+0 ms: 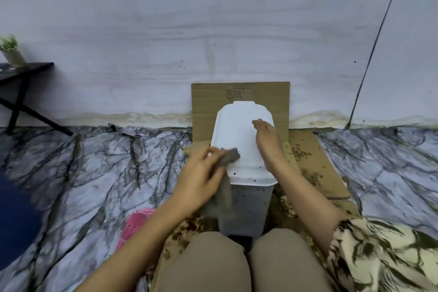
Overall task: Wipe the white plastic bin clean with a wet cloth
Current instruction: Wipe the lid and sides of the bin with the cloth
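At far left a small table [26, 71] carries a potted plant [10, 51], well apart from the work. Nearer the knees, something pink [136, 225] lies on the marbled floor [78, 173]. The left hand [201, 178] is closed around a grey cloth [228, 159], pressing one bunched end onto the near-left part of the lid while the rest hangs down the bin's left side. The bin [244, 208] stands upright on stained cardboard [317, 163] between the knees, against the wall, its white lid [239, 130] shut; dark specks dot the lid's front edge and the front wall. The right hand [269, 140] lies flat and open along the lid's right side, fingers spread forward, gripping nothing, only steadying. The bin looks like light, thin, stiff plastic, likely to slide or tip under a hard rub and slick once wet, so bracing from above or holding the rim seems best. The cloth is limp and looks damp
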`<state>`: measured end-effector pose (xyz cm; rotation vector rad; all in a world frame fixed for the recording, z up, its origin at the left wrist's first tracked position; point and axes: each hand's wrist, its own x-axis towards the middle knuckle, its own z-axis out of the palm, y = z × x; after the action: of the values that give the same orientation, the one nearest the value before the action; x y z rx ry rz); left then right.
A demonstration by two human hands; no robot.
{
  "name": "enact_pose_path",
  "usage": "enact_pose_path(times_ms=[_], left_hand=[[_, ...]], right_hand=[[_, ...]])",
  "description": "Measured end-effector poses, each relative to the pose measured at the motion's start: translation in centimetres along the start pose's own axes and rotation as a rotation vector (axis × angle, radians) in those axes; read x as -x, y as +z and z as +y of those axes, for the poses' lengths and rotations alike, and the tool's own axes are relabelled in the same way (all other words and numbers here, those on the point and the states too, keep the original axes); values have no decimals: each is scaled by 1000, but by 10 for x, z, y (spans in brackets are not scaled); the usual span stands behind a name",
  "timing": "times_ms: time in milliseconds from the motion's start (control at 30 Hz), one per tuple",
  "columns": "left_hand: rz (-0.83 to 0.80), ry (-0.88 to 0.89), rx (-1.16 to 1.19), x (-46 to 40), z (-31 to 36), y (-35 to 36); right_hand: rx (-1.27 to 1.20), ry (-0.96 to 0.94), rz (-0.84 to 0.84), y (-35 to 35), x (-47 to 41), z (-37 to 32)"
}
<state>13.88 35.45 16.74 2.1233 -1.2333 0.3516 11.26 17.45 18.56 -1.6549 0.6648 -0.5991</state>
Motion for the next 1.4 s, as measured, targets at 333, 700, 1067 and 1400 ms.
enact_pose_path(times_ms=[333, 700, 1067, 1400], left_hand=[[-211, -290, 184, -95, -20, -10], [-255, -434, 759, -49, -29, 46], [-214, -529, 937, -48, -32, 40], [-222, -504, 653, -54, -35, 53]], right_hand=[[570, -434, -283, -9, 10, -13], [840, -419, -368, -39, 30, 33], [1096, -505, -296, 35, 23, 29], [859, -587, -722, -79, -11, 44]])
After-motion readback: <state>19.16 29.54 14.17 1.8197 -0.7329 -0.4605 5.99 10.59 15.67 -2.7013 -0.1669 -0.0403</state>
